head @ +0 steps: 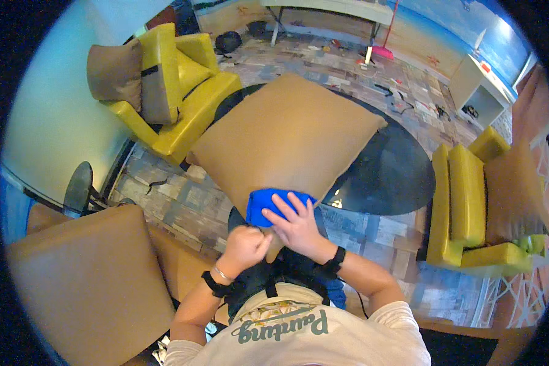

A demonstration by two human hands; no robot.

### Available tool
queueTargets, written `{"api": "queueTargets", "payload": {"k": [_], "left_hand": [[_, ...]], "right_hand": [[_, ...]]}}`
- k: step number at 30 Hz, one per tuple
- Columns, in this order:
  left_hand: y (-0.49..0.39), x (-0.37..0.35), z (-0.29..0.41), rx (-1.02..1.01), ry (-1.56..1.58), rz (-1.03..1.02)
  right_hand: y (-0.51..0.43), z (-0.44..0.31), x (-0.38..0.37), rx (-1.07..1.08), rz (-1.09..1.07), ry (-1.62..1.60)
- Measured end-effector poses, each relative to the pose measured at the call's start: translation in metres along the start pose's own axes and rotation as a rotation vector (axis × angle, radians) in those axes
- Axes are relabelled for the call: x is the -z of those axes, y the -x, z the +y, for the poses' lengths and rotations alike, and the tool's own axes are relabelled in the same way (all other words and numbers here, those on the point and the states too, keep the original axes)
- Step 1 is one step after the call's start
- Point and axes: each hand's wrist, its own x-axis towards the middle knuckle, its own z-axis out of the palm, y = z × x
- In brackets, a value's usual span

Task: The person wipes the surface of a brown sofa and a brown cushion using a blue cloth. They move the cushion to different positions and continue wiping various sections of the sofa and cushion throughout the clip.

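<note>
A large tan cushion (283, 137) lies before me, its near corner pointing towards my lap and its far part over a dark oval table. On its near part rests a folded blue cloth (261, 208). My right hand (297, 224) presses down on this cloth with its fingers spread across it. Beside it, my left hand (246, 247) is closed in a fist at the cushion's near corner and appears to grip its edge; the fingertips are hidden. Both wrists wear black bands.
The dark oval table (389, 169) extends right of the cushion. Yellow armchairs (201, 105) with cushions stand at far left and right (469, 196). A brown padded seat (91, 283) is close on my left. Scraps litter the floor near a white shelf unit (480, 91) and a pink broom (382, 52).
</note>
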Motion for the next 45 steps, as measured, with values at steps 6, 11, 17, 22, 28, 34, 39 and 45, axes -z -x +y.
{"api": "queueTargets", "payload": {"k": [6,11,17,22,28,34,39,45], "left_hand": [[-0.061,0.000,0.005,-0.038,-0.050,0.154],[-0.102,-0.005,0.022,-0.029,-0.220,0.026],[-0.104,-0.014,0.019,0.009,-0.308,-0.070],[-0.092,-0.026,-0.009,0.143,-0.184,0.054],[-0.067,-0.029,-0.025,0.096,-0.031,0.166],[-0.063,-0.021,-0.025,0.077,0.060,0.118],[-0.075,-0.008,-0.003,-0.165,0.031,0.306],[-0.092,-0.006,-0.013,0.065,-0.050,0.166]], "right_hand": [[-0.002,0.038,0.001,-0.190,0.132,-0.025],[-0.037,0.148,0.015,-0.423,0.342,0.021],[-0.053,0.216,0.015,-0.613,0.451,-0.013],[-0.014,0.114,0.000,-0.361,0.226,-0.003],[0.026,0.036,-0.004,-0.141,0.133,-0.109],[-0.053,0.094,0.029,-0.354,0.127,0.048],[-0.090,0.063,0.040,-0.215,-0.044,-0.108],[-0.097,0.042,0.039,-0.320,0.119,-0.435]]}}
